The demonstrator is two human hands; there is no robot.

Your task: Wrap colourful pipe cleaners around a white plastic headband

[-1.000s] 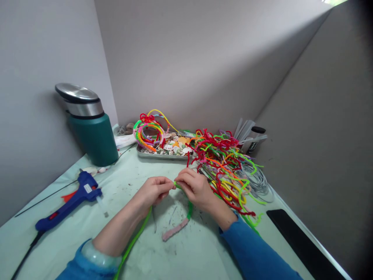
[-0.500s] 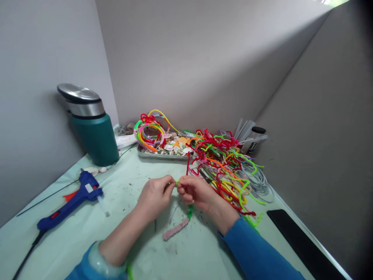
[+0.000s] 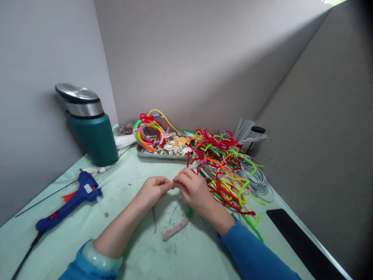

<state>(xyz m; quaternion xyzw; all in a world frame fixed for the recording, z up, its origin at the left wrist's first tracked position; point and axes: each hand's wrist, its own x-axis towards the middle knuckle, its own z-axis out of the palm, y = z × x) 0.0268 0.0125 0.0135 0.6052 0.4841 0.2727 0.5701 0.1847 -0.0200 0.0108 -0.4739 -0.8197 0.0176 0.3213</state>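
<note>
My left hand (image 3: 153, 190) and my right hand (image 3: 194, 188) meet fingertip to fingertip above the pale green table (image 3: 131, 252). Both are closed in a pinch on a thin green pipe cleaner (image 3: 189, 212), which shows only as a sliver between the fingers and a short length below my right palm. A pink fuzzy pipe cleaner piece (image 3: 175, 229) lies on the table just under the hands. Both sleeves are blue, and a pale bangle (image 3: 100, 258) sits on my left wrist.
A tangled heap of coloured pipe cleaners (image 3: 224, 163) lies right of the hands, beside a metal tray (image 3: 157, 154) of shells and coiled rings. A blue glue gun (image 3: 71, 200) lies at left, a teal flask (image 3: 91, 130) behind it, a black slab (image 3: 300, 243) at right.
The long green tail that ran down beside my left forearm a second ago is gone from view. The hands parted slightly and came back together; the view shifted a little.
</note>
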